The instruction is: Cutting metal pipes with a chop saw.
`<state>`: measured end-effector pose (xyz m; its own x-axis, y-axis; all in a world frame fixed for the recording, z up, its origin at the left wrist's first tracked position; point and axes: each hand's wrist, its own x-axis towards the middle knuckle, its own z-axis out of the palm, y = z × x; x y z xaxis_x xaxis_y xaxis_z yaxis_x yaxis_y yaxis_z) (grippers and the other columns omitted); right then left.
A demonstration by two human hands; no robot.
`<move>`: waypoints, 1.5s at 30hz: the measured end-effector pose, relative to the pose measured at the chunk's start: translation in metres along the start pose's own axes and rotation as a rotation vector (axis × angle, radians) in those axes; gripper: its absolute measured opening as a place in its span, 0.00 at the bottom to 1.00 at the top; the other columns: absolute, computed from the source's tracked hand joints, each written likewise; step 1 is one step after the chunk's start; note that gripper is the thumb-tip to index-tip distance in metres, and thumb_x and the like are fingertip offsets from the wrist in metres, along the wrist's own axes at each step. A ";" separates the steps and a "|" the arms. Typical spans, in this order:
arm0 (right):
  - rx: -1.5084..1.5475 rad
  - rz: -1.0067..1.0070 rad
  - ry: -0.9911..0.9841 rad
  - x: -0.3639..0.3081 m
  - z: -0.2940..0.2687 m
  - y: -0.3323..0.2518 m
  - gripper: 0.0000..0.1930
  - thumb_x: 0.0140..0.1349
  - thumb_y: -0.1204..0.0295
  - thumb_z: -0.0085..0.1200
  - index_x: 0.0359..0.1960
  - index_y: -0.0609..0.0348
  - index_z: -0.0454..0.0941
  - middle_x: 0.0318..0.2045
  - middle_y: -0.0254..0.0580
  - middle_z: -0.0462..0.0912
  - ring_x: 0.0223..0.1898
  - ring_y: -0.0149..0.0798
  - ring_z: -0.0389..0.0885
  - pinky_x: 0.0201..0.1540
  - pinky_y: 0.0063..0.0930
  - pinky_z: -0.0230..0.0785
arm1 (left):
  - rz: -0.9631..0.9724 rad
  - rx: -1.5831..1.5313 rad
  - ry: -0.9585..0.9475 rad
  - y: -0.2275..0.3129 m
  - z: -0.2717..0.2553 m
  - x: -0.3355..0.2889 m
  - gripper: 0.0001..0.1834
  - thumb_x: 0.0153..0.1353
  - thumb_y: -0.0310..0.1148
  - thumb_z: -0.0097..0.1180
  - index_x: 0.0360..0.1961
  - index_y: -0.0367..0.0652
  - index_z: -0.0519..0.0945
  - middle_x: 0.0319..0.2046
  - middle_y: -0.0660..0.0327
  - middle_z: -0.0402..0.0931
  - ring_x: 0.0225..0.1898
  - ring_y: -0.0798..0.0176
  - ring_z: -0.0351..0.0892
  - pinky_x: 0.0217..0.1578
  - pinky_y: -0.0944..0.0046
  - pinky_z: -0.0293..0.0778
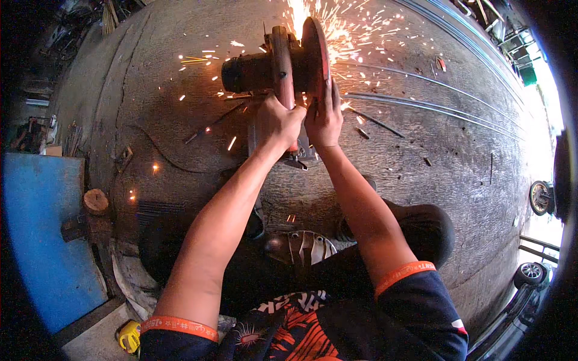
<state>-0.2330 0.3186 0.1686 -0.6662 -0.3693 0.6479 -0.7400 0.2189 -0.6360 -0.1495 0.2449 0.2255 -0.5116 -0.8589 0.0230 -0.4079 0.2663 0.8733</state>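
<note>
A chop saw (250, 72) with a dark motor housing stands in front of me, bright sparks flying from its far side. My left hand (280, 124) is wrapped around its reddish handle (282, 63). Close beside it, my right hand (325, 123) is at the near rim of the round red disc guard (317, 45), thumb on one side and fingers on the other, seeming to grip it. The cutting point is hidden behind the saw. Under my hands, part of the metal base (310, 153) shows.
Long metal rods (433, 105) lie on the worn floor to the right, with short offcuts (376, 122) nearby. A cable (159, 150) curves left of the saw. At left are a blue panel (48, 234), a wood block (95, 201) and a yellow tape measure (128, 336). Cars stand far right.
</note>
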 end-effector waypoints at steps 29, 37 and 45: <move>-0.061 -0.087 0.017 -0.005 0.006 0.011 0.41 0.49 0.71 0.60 0.66 0.53 0.53 0.58 0.60 0.66 0.52 0.60 0.72 0.46 0.41 0.73 | 0.004 0.023 0.029 -0.007 0.002 0.000 0.19 0.43 0.36 0.59 0.31 0.29 0.74 0.23 0.43 0.78 0.27 0.47 0.82 0.29 0.54 0.77; -0.074 -0.063 0.034 -0.003 0.006 0.006 0.38 0.53 0.68 0.59 0.66 0.52 0.54 0.57 0.59 0.68 0.51 0.58 0.74 0.46 0.40 0.74 | -0.011 -0.018 -0.019 -0.013 0.006 0.002 0.19 0.42 0.37 0.59 0.31 0.31 0.75 0.26 0.42 0.78 0.31 0.45 0.82 0.32 0.54 0.76; -0.089 -0.070 0.023 -0.004 0.004 0.006 0.40 0.51 0.71 0.59 0.66 0.52 0.53 0.58 0.57 0.67 0.52 0.57 0.73 0.47 0.40 0.73 | 0.014 0.122 0.042 -0.008 0.001 0.000 0.19 0.41 0.37 0.59 0.30 0.31 0.75 0.25 0.41 0.78 0.31 0.44 0.81 0.33 0.53 0.76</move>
<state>-0.2346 0.3174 0.1606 -0.6137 -0.3655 0.6998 -0.7895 0.2732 -0.5497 -0.1469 0.2432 0.2175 -0.4872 -0.8714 0.0572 -0.4911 0.3276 0.8071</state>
